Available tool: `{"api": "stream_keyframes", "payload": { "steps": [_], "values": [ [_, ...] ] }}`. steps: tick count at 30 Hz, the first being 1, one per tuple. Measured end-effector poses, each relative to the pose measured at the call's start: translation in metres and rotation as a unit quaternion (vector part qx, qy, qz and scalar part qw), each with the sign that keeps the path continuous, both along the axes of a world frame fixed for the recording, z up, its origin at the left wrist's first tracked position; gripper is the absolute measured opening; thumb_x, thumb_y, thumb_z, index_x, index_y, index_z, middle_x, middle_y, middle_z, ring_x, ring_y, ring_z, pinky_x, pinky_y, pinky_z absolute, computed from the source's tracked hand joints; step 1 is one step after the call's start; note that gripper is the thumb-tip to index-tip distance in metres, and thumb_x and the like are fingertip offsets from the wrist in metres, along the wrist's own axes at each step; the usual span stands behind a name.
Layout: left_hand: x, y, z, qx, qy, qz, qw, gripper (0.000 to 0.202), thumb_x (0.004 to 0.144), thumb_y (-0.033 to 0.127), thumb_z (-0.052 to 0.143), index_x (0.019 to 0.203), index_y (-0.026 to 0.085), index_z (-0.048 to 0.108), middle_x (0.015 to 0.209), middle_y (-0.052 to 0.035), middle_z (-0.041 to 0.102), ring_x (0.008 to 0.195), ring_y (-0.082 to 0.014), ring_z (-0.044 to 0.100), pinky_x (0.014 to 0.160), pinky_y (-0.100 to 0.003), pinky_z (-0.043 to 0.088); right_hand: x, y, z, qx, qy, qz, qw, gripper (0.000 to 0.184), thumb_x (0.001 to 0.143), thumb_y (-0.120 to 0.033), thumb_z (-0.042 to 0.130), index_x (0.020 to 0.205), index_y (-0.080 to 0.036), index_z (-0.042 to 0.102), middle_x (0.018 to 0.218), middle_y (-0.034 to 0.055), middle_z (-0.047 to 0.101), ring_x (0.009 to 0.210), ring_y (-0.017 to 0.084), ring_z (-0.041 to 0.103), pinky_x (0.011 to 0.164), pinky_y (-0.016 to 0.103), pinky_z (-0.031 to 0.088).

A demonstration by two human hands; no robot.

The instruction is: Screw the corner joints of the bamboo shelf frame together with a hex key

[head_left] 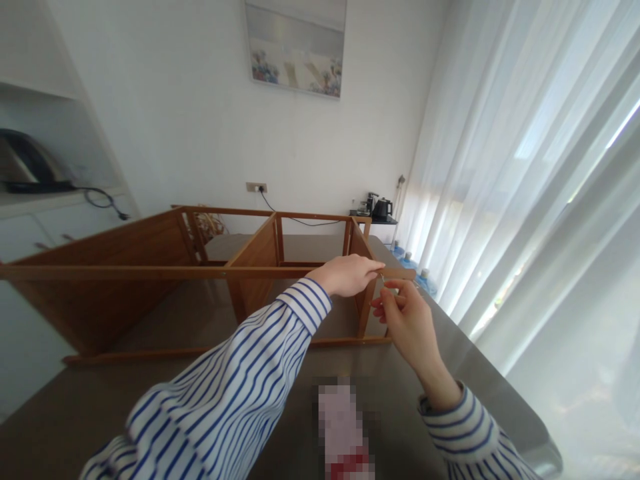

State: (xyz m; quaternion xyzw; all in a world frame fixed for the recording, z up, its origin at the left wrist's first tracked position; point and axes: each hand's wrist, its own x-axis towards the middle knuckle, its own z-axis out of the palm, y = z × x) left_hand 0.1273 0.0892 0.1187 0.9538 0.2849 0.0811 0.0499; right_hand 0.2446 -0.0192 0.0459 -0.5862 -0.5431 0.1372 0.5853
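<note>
A brown wooden shelf frame (253,252) lies on its side on the table, its long upper rail running left to right. Over that rail, near its right end, my left hand (345,275) is closed, palm down, with its fingers pointing right. Just below the rail end, my right hand (407,319) is closed in a pinch on a small thin metal piece (383,275), whose tip meets the wood. Fingers hide most of this piece, so I cannot tell its exact kind.
The grey table (395,413) has a rounded right corner. A blurred pink and red item (343,420) lies in front. Blue-tinted water bottles (425,281) stand beyond the right edge by white curtains (465,133). A kettle (383,209) is at the back and another kettle (30,160) at left.
</note>
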Motion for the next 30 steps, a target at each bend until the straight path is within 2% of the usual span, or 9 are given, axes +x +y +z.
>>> {"api": "stream_keyframes", "payload": {
  "steps": [2,5,10,13,16,19,23,26,30],
  "values": [
    [0.000,0.001,0.000,-0.001,-0.001,-0.003,1.000,0.045,0.092,0.045,0.027,0.134,0.035,0.041,0.134,-0.0002,0.050,0.118,-0.0230,0.049,0.094,-0.035,0.038,0.000,0.002,-0.003,-0.002,0.096,0.050,0.994,0.034,0.082,-0.049,0.053,0.095,-0.018,0.052,0.072,0.0056,0.069,0.056,0.016,0.064,0.050,0.028,0.051],
    [0.000,0.001,-0.001,-0.005,-0.004,-0.004,1.000,0.045,0.092,0.045,0.027,0.134,0.034,0.041,0.134,-0.0003,0.049,0.118,-0.0223,0.049,0.095,-0.034,0.037,0.001,0.005,-0.008,0.011,0.165,0.090,0.982,0.037,0.078,-0.051,0.058,0.092,-0.017,0.054,0.079,0.0071,0.070,0.063,0.017,0.066,0.056,0.030,0.055],
    [0.000,0.001,-0.001,-0.011,-0.008,0.000,1.000,0.045,0.092,0.046,0.028,0.133,0.034,0.042,0.134,-0.0001,0.049,0.118,-0.0210,0.049,0.094,-0.031,0.037,0.004,0.007,-0.012,0.031,0.188,0.117,0.975,0.037,0.078,-0.049,0.060,0.096,-0.016,0.058,0.092,0.0091,0.069,0.079,0.020,0.068,0.063,0.033,0.057],
    [0.000,0.001,0.000,-0.013,-0.006,-0.003,1.000,0.045,0.092,0.046,0.028,0.133,0.034,0.042,0.133,-0.0004,0.051,0.116,-0.0212,0.050,0.092,-0.031,0.038,0.005,0.006,-0.012,0.033,0.177,0.162,0.970,0.038,0.080,-0.046,0.059,0.105,-0.018,0.056,0.104,0.0097,0.067,0.094,0.022,0.065,0.070,0.035,0.057],
    [0.000,0.001,0.000,-0.010,-0.005,-0.004,1.000,0.045,0.092,0.046,0.028,0.133,0.033,0.042,0.133,-0.0009,0.051,0.116,-0.0223,0.050,0.091,-0.032,0.039,0.009,0.005,-0.014,0.035,0.163,0.196,0.966,0.039,0.081,-0.044,0.058,0.111,-0.021,0.053,0.109,0.0090,0.065,0.098,0.022,0.064,0.075,0.036,0.056],
    [0.000,0.001,0.000,-0.008,-0.007,-0.006,1.000,0.046,0.092,0.046,0.027,0.133,0.033,0.042,0.134,-0.0012,0.050,0.117,-0.0225,0.050,0.093,-0.033,0.038,0.013,0.004,-0.017,0.039,0.147,0.179,0.972,0.036,0.082,-0.043,0.058,0.109,-0.020,0.054,0.104,0.0089,0.067,0.090,0.020,0.065,0.073,0.036,0.055],
    [-0.001,0.001,-0.001,-0.008,-0.012,-0.007,1.000,0.045,0.092,0.045,0.027,0.133,0.034,0.042,0.134,-0.0008,0.050,0.118,-0.0226,0.049,0.094,-0.034,0.038,0.021,0.005,-0.019,0.055,0.092,0.110,0.988,0.032,0.080,-0.042,0.060,0.103,-0.020,0.059,0.096,0.0073,0.069,0.079,0.018,0.065,0.070,0.035,0.053],
    [-0.001,0.001,-0.001,-0.006,-0.012,-0.011,1.000,0.046,0.092,0.046,0.026,0.133,0.033,0.042,0.134,-0.0009,0.050,0.118,-0.0232,0.049,0.094,-0.036,0.038,0.025,0.007,-0.018,0.094,0.008,0.048,0.994,0.026,0.079,-0.041,0.061,0.096,-0.022,0.065,0.095,0.0057,0.067,0.084,0.018,0.062,0.073,0.034,0.052],
    [-0.001,0.002,-0.001,-0.005,-0.014,-0.014,1.000,0.046,0.092,0.046,0.027,0.133,0.033,0.042,0.133,-0.0010,0.050,0.117,-0.0236,0.049,0.095,-0.036,0.038,0.027,0.007,-0.014,0.147,-0.118,-0.006,0.982,0.020,0.084,-0.036,0.056,0.094,-0.022,0.067,0.092,0.0059,0.064,0.087,0.019,0.060,0.075,0.033,0.050]
  ]
}}
